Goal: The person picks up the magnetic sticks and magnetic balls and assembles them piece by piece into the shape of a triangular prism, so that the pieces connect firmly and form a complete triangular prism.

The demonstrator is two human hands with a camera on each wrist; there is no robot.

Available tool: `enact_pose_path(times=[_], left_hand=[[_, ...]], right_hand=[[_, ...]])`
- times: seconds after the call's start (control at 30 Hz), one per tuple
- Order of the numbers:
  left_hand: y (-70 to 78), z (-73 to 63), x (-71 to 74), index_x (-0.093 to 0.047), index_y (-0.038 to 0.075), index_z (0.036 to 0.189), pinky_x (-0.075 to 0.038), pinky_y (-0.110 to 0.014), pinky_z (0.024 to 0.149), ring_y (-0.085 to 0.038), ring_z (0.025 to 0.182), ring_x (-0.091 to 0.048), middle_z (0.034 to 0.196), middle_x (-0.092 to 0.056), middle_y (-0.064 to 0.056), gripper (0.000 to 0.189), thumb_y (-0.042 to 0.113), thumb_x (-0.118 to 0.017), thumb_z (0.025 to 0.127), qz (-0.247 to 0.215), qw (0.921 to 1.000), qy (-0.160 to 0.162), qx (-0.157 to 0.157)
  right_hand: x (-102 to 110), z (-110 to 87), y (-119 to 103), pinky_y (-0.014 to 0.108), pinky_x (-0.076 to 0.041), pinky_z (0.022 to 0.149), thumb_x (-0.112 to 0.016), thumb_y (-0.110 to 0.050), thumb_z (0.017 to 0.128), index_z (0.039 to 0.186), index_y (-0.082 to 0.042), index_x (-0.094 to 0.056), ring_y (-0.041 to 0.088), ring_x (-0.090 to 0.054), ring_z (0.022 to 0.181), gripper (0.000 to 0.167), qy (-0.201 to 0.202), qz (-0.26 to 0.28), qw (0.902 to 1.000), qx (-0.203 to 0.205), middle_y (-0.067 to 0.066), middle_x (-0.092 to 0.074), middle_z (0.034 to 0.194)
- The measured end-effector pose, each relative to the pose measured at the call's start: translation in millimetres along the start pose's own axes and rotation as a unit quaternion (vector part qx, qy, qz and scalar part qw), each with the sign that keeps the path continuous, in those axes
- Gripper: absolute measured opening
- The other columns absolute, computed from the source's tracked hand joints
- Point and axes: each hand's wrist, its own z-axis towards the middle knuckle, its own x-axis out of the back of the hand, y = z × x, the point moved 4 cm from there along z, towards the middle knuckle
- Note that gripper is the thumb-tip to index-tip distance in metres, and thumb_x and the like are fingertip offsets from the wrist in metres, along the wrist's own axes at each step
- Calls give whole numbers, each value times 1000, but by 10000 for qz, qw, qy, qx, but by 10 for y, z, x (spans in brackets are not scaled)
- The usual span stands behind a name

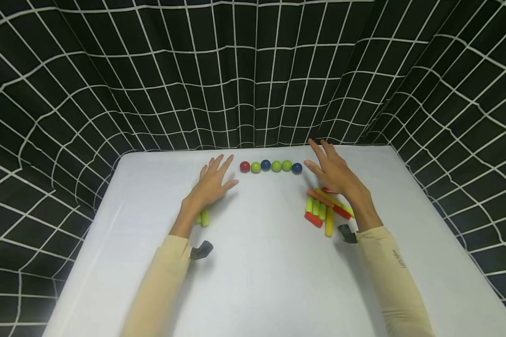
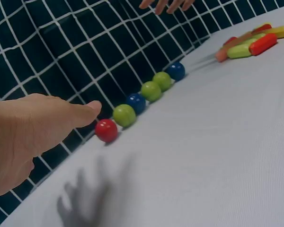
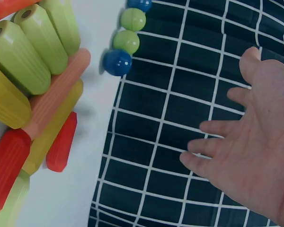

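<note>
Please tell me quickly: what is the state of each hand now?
Left hand: open, holding nothing.
Right hand: open, holding nothing.

red, green and blue balls (image 1: 276, 166), white-gridded black curtain (image 1: 244, 65)

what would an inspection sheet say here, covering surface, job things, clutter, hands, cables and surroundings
Surface: white table
Job's things: six balls in a row, red, green, blue, green, green, blue from the left; sticks heaped near the right wrist; green sticks, partly hidden, by the left wrist
Clutter: nothing else seen
Hands: left hand and right hand above the table, holding nothing
Cables: nothing seen
Surroundings: dark curtain with white grid lines
</note>
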Motion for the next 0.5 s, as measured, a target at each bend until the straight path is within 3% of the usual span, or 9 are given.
enact_pose_path(times=[0.27,0.5], left_hand=[[67,239,-169,-23,18,167,-21,-65,128,-45,160,-24,172,-25,-20,69,38,-53,108,200,9996,-84,-177],[120,337,-253,-25,21,167,-23,-65,128,-40,161,-23,173,-24,-19,66,37,-51,108,129,9997,-155,-108]], right_hand=[[-24,-117,28,77,-22,120,-37,-62,107,169,-25,-11,53,-22,157,76,-273,-144,9995,-4,27,-19,172],[-85,-293,75,76,-27,119,-43,-57,108,168,-23,-20,54,-32,151,73,-544,-230,9982,-98,26,-29,168]])
